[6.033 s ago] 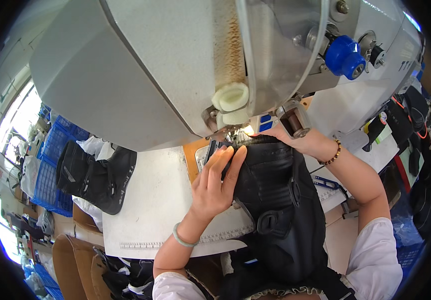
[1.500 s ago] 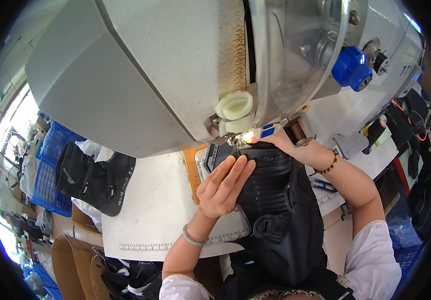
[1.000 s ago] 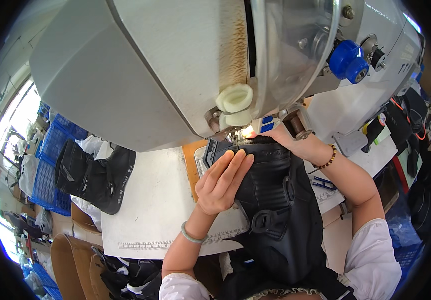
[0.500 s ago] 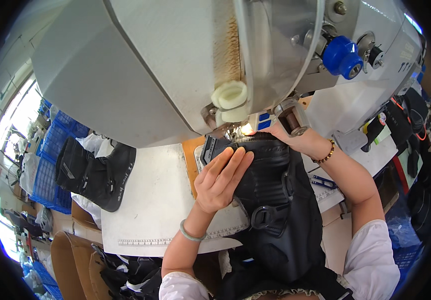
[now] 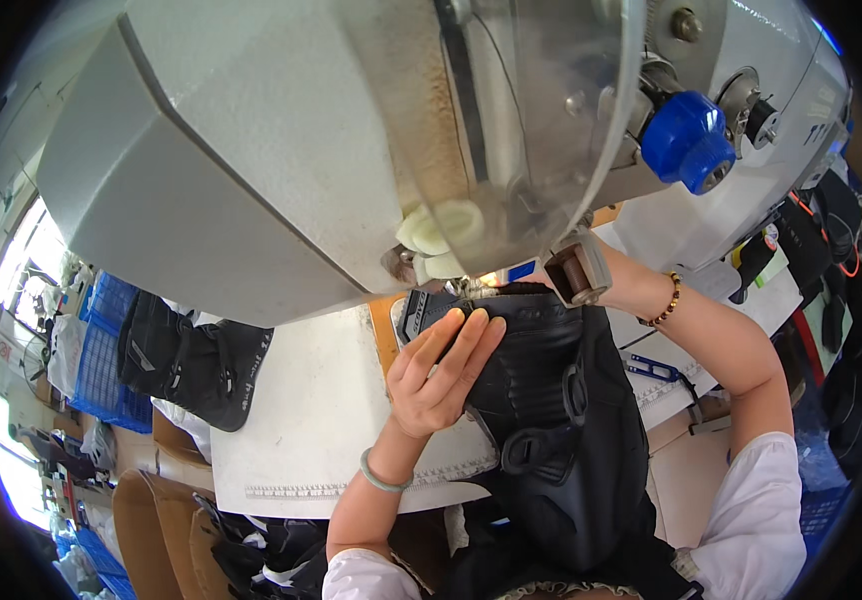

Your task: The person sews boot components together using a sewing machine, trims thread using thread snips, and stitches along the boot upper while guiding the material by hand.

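A black boot upper [image 5: 526, 375] with ribbed panels and a buckle stretches from under the sewing machine head [image 5: 241, 170] toward my lap. My left hand [image 5: 441, 375] lies on its upper left edge. The fingers of this hand are stretched out and pressed flat, close to the lit needle area. Behind the machine's hanging roller part, my right hand [image 5: 619, 285] reaches to the far right edge of the upper. Only its back and wrist show; the fingers are hidden.
A black boot [image 5: 196, 360] stands on the left of the white table [image 5: 311, 400]. Blue snips [image 5: 651, 368] lie on the right. Blue crates [image 5: 111, 350] and a cardboard box [image 5: 156, 530] are at the left. A blue knob [image 5: 686, 140] juts from the machine.
The view has shifted slightly, with the machine head appearing lower and further left. My left hand keeps its place on the upper. More of my right hand is now hidden behind the machine.
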A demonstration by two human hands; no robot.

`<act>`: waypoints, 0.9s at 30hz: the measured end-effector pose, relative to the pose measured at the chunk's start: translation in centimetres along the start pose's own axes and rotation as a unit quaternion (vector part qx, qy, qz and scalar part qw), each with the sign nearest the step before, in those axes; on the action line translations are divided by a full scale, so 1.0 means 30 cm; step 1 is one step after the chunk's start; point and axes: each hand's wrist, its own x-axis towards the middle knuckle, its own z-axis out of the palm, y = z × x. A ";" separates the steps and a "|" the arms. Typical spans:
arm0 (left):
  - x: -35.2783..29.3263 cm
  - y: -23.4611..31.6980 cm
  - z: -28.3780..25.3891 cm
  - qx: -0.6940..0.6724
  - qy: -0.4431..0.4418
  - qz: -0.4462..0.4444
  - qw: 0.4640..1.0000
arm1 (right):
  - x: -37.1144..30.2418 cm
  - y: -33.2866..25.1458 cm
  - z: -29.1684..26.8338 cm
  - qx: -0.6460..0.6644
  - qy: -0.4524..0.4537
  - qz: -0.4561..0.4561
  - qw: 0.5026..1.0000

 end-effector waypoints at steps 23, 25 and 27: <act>-0.016 0.029 0.008 0.010 0.030 -0.039 0.999 | -0.047 -0.036 0.029 0.049 0.098 -0.003 0.994; -0.010 0.027 0.003 0.011 0.017 -0.044 0.999 | -0.044 -0.035 0.024 0.003 0.092 0.014 0.996; -0.005 0.029 0.000 0.016 0.018 -0.042 0.999 | -0.044 -0.031 0.025 0.010 0.089 0.011 0.996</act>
